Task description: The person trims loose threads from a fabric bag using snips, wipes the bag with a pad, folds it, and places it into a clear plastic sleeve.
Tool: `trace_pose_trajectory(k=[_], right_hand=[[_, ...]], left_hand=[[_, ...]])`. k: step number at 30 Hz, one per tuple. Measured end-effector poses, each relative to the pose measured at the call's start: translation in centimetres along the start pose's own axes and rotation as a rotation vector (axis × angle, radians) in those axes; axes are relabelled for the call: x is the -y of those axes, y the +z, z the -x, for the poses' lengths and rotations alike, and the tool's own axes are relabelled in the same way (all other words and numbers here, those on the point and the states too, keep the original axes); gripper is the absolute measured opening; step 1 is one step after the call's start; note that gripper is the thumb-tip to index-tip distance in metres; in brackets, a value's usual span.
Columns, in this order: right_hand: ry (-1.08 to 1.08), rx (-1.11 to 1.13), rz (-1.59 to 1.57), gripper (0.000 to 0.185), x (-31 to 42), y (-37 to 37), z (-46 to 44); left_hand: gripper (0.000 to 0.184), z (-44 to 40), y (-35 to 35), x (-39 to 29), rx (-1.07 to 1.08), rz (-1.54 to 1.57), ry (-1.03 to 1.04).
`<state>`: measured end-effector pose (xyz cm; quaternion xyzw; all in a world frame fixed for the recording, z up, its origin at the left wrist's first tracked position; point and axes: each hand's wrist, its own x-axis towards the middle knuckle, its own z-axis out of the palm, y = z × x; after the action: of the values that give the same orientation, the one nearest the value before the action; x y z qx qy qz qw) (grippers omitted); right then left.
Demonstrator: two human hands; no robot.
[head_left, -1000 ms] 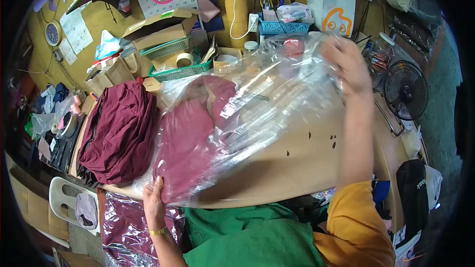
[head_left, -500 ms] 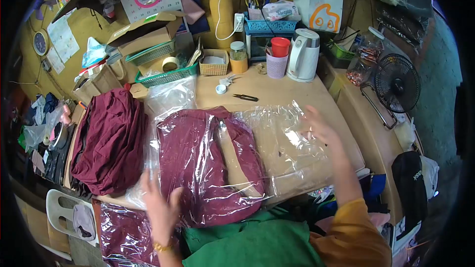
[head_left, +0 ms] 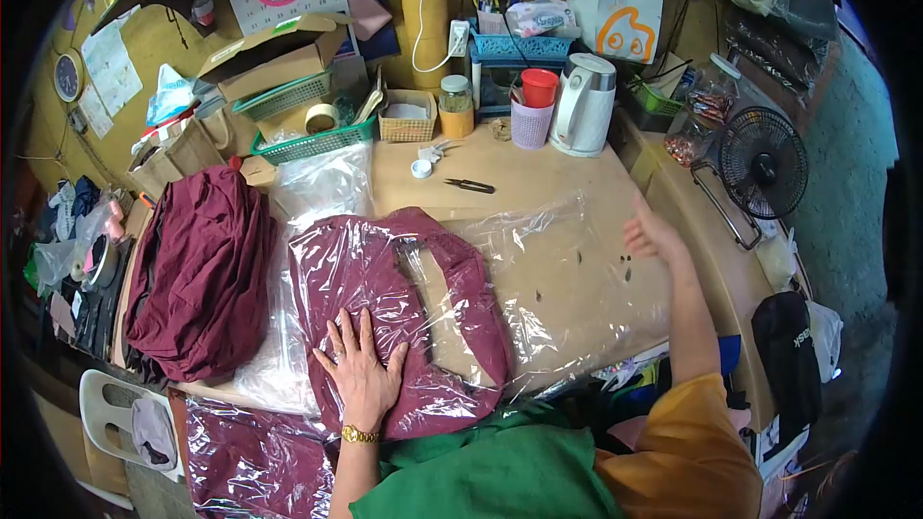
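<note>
A maroon cloth item (head_left: 336,269) lies on the table inside a clear plastic bag (head_left: 586,298). One long curved part of it loops round to the right, with bare tabletop showing through the gap. My left hand (head_left: 363,375) rests flat on the bagged cloth near the front edge, fingers spread. Past the right part of the bag, my right hand (head_left: 656,234) is raised with its fingers apart and nothing seen in it. The bag's right half holds no cloth and lies spread over the table.
To the left sits a pile of maroon cloth (head_left: 202,279), with more clear plastic (head_left: 322,183) beside it. Thread snips (head_left: 470,185) and a white lid (head_left: 421,168) lie behind the bag. Further back stand a kettle (head_left: 583,106), a jar (head_left: 456,108) and baskets. A fan (head_left: 762,163) is at right.
My left hand has come down from the air onto the bagged cloth. My right hand has moved right, away from the bag, whose right end now lies flatter and further out.
</note>
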<state>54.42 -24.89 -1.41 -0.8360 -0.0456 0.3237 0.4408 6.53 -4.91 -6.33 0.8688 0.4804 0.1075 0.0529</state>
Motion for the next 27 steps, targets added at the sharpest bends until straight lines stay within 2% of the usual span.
trace_pose_trajectory(k=[2,4,6,10,12,14,16,17,19,20,21,22,24,26,27], right_hand=[[0.02,0.259,-0.021,0.059,-1.8,2.3,3.1],[-0.312,0.309,0.457,0.055,-3.4,5.0,3.8],[-0.53,0.393,0.723,0.039,-3.7,8.7,5.7],[-0.709,0.43,0.739,0.033,-1.2,15.2,8.5],[-0.266,0.489,-0.126,0.03,3.1,15.8,10.7],[-0.48,0.4,-0.353,0.031,5.4,15.3,6.1],[-0.535,0.198,-0.545,0.029,9.4,14.4,9.2],[-0.534,0.191,-0.548,0.029,9.7,13.1,7.9],[-0.658,0.18,-0.08,0.029,8.5,8.8,3.4],[-0.697,0.179,0.016,0.031,7.5,8.0,2.0],[-0.695,0.166,0.017,0.031,7.2,7.8,3.7],[-0.525,0.282,-0.062,0.036,7.1,8.2,7.4],[-0.518,0.339,-0.051,0.048,4.0,10.0,8.6],[-0.666,0.382,0.41,0.049,2.6,12.3,9.7],[-0.645,0.432,0.593,0.046,2.7,13.0,10.0]], left_hand=[[0.08,0.1,0.1,0.0,0.001,0.0,0.0],[0.079,0.0,-0.1,-0.1,-0.006,0.015,-0.001],[0.078,0.1,0.0,-0.1,-0.034,0.027,0.01],[0.078,0.1,0.5,0.4,-0.076,0.056,0.017],[0.078,0.1,0.7,0.8,-0.082,0.091,0.028],[0.078,0.2,0.7,1.0,-0.09,0.103,0.026],[0.078,0.3,0.7,1.2,-0.085,0.098,0.021],[0.078,0.4,0.7,1.2,-0.083,0.099,0.029],[0.078,0.4,0.8,1.1,-0.085,0.088,0.01],[0.078,0.4,0.6,0.9,-0.084,0.081,0.005],[0.078,0.4,0.6,0.8,-0.083,0.087,0.016],[0.078,0.4,0.6,0.8,-0.087,0.072,0.012],[0.078,0.4,0.9,0.9,-0.105,0.045,0.01],[0.078,0.3,1.0,0.7,-0.107,0.053,0.009],[0.078,0.3,1.0,0.8,-0.11,0.054,0.005]])
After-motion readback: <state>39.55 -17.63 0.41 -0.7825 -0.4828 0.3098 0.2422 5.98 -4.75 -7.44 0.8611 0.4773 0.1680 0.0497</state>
